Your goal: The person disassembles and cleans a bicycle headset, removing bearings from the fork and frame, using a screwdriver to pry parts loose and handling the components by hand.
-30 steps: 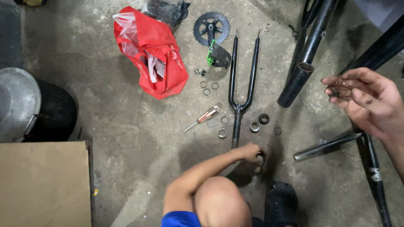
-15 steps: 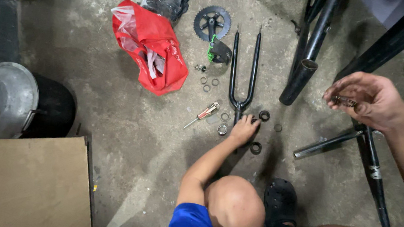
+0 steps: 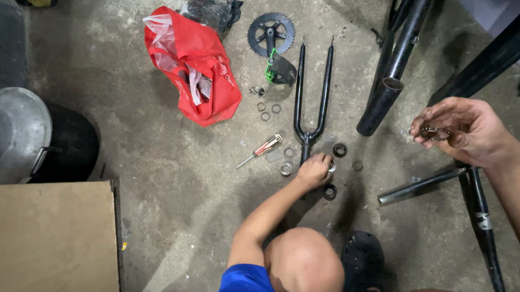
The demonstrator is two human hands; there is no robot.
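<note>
From the head view, the person's right hand [image 3: 465,131] is raised over the concrete floor [image 3: 148,149], fingers curled round a small metal bearing ring [image 3: 435,134]; the left hand is out of view. Below, a co-worker in a blue shirt [image 3: 248,290] reaches one hand [image 3: 313,170] to the base of a black bicycle fork [image 3: 311,94], among loose rings. A red plastic bag [image 3: 197,76] lies toward the floor's far edge. Keeping the ring level and gripped lightly by its rim seems wise, lest it drop.

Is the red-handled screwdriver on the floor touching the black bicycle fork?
Apart. The head view shows bare concrete between the red-handled screwdriver and the black bicycle fork.
</note>
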